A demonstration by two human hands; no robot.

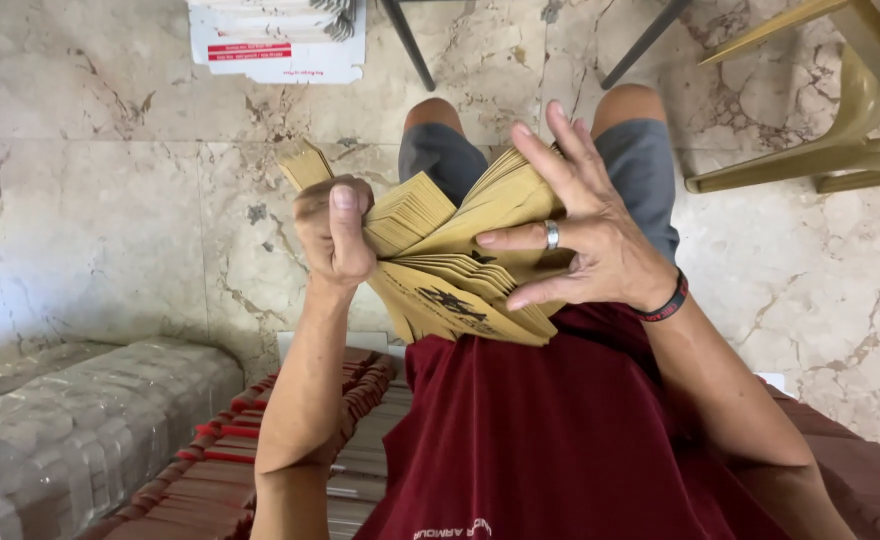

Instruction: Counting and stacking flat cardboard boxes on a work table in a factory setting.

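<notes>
Left grip: the left hand (333, 232) is clenched around one end of a thick stack of flat tan paper bags (450, 262), thumb on top, pinching that end firm so the stack does not slide apart.
Right grip: the right hand (585, 232) is spread over the other side of the stack, fingers (560, 140) fanned out, the ringed finger pressing between sheets; it looks to be leafing through them rather than clamping, which would explain why the sheets splay open.
Stack position: held in the air in front of the person's chest, above the knees in grey shorts (640, 165).
Stack heading: its long axis runs roughly left to right between the two hands; the loose edges fan up and away from the body, and the dark-printed faces tilt down toward the red shirt (560, 440).
Below the stack: marble floor (110, 200).
Left of the stack, lower: wrapped grey bundles (80, 420) and rows of red-edged packed stock (230, 450).
Beyond the stack, upper left: a white carton (280, 45).
Right of the stack: a tan plastic chair (840, 130).
</notes>
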